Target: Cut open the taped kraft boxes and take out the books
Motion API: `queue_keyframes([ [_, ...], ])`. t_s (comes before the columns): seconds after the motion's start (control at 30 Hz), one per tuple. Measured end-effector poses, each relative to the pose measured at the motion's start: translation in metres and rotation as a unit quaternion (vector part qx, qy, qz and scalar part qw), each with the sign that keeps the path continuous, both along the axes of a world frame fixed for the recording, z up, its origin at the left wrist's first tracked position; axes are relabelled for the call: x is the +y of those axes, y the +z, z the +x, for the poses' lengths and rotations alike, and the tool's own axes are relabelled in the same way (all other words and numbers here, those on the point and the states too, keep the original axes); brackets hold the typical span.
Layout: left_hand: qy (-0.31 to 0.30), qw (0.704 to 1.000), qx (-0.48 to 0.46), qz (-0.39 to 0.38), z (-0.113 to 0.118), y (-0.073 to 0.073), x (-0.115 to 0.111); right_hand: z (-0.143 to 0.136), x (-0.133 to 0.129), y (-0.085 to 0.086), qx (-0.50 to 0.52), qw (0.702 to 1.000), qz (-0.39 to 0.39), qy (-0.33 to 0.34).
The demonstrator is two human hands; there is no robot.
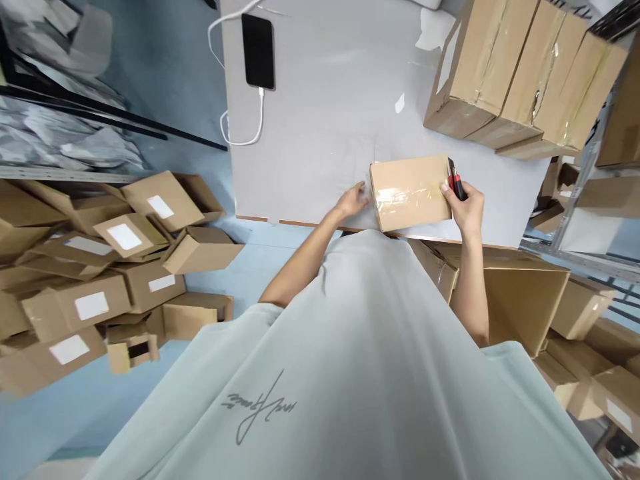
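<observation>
A taped cardboard box rests on the grey table near its front edge. My right hand is closed around a red and black cutter, its thumb on the box's right end. Just off the left end of the box is my left hand, with its fingers apart and nothing visible in them; the fingertips are slightly blurred.
Larger taped boxes stand at the table's back right. A black phone with a white cable lies back left. Many boxes are piled at left; an open carton sits below the table's right front edge.
</observation>
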State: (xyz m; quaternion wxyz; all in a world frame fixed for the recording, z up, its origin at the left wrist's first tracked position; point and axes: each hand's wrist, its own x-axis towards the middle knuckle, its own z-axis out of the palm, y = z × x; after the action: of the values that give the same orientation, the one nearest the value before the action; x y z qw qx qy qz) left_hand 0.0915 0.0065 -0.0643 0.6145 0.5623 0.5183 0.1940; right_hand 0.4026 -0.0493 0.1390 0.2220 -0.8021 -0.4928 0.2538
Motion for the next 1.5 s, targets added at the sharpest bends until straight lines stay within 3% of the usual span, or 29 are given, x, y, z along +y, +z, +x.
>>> queue_keyframes([
  [0.07, 0.046, 0.999, 0.012, 0.022, -0.012, 0.021, 0.01, -0.006, -0.004, 0.003, -0.018, 1.0, -0.013, 0.005],
  [0.13, 0.063, 0.995, -0.028, 0.071, -0.021, 0.053, 0.019, -0.009, -0.007, 0.006, -0.033, 0.999, -0.019, 0.006],
  [0.23, 0.022, 0.991, -0.051, 0.122, -0.022, 0.104, 0.023, -0.009, -0.013, 0.008, -0.047, 0.999, -0.026, 0.004],
  [0.33, -0.016, 0.987, -0.047, 0.152, -0.015, 0.133, 0.019, -0.011, -0.018, 0.009, -0.073, 0.997, -0.04, 0.0],
  [0.43, -0.016, 0.988, -0.05, 0.146, -0.012, 0.13, 0.015, -0.018, -0.025, 0.014, -0.128, 0.991, -0.04, -0.012],
  [0.6, -0.007, 0.988, -0.069, 0.136, -0.013, 0.103, 0.014, -0.054, -0.045, 0.04, -0.212, 0.977, -0.001, -0.026],
  [0.77, -0.017, 0.988, -0.087, 0.123, -0.011, 0.094, 0.018, -0.115, -0.061, 0.066, -0.1, 0.989, -0.084, 0.068],
  [0.93, -0.031, 0.986, -0.098, 0.129, -0.008, 0.092, 0.02, -0.155, -0.061, 0.068, -0.033, 0.977, -0.165, 0.133],
  [1.23, -0.026, 0.986, -0.101, 0.131, -0.002, 0.08, 0.016, -0.173, -0.059, 0.076, -0.096, 0.958, -0.226, 0.15],
  [1.37, -0.022, 0.986, -0.093, 0.135, 0.0, 0.085, 0.013, -0.191, -0.05, 0.084, -0.173, 0.923, -0.303, 0.163],
  [1.5, -0.006, 0.988, -0.081, 0.13, -0.002, 0.107, 0.013, -0.212, -0.04, 0.097, -0.216, 0.891, -0.37, 0.151],
])
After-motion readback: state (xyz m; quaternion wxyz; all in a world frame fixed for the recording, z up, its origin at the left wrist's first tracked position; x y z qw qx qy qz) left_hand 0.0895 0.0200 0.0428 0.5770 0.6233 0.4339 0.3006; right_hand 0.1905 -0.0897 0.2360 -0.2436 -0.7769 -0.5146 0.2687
